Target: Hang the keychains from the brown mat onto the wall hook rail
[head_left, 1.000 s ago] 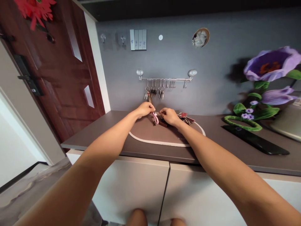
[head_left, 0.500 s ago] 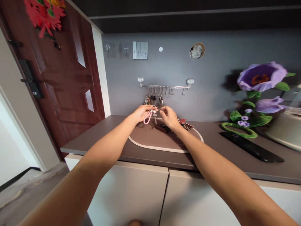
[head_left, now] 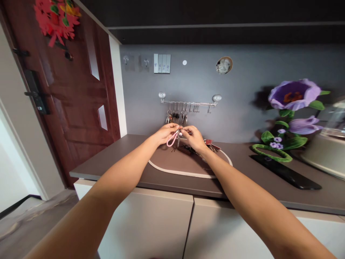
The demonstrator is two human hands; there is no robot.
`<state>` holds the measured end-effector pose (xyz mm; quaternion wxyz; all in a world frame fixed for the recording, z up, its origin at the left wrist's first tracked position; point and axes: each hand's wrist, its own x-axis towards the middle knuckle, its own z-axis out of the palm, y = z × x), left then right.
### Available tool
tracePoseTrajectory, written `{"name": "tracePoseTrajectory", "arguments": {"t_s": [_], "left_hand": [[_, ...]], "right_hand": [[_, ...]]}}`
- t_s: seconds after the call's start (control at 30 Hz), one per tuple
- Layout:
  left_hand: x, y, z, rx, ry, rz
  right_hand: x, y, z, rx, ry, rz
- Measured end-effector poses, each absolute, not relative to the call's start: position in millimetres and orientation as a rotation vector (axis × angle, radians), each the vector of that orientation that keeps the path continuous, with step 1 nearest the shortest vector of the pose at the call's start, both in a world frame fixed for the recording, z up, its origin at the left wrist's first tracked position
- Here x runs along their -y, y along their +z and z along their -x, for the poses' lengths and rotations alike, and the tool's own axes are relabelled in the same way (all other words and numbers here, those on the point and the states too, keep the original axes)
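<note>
My left hand (head_left: 166, 133) is closed on a keychain with a pink loop strap (head_left: 171, 140) hanging below the fingers. My right hand (head_left: 194, 137) meets it at the fingertips, pinching at the keychain's metal ring, which is mostly hidden. A small round charm (head_left: 180, 134) and a silver key (head_left: 178, 142) dangle between the two hands. Below them lies a brown mat (head_left: 172, 163) with a pale border. Dark keys and a red tag (head_left: 208, 142) rest on it, partly covered by my right hand and wrist.
Behind the hands, a hook rail (head_left: 199, 104) on the grey wall carries several key bunches (head_left: 175, 117). A purple fabric flower (head_left: 293, 95) and a black oblong object (head_left: 285, 172) occupy the right of the counter (head_left: 102, 154). A dark shelf (head_left: 215, 21) overhangs above.
Both hands have come together; the right fingertips now reach the keychain beside the left ones. The view has tilted slightly, so the scene sits lower in the picture.
</note>
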<state>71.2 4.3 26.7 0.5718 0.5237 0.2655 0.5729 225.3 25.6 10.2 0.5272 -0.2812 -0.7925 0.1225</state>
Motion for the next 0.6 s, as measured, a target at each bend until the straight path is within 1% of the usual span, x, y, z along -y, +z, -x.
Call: {"name": "tracePoseTrajectory", "arguments": {"t_s": [0.4,0.6], "left_hand": [[-3,23,-81,-0.871,1.467,-1.521],[-2,19,-85,-1.176,1.514,-1.873]], "right_hand": [[-31,5,-231,1.729,0.574,0.658],[-35,5,-235,1.494,0.748,0.661]]}}
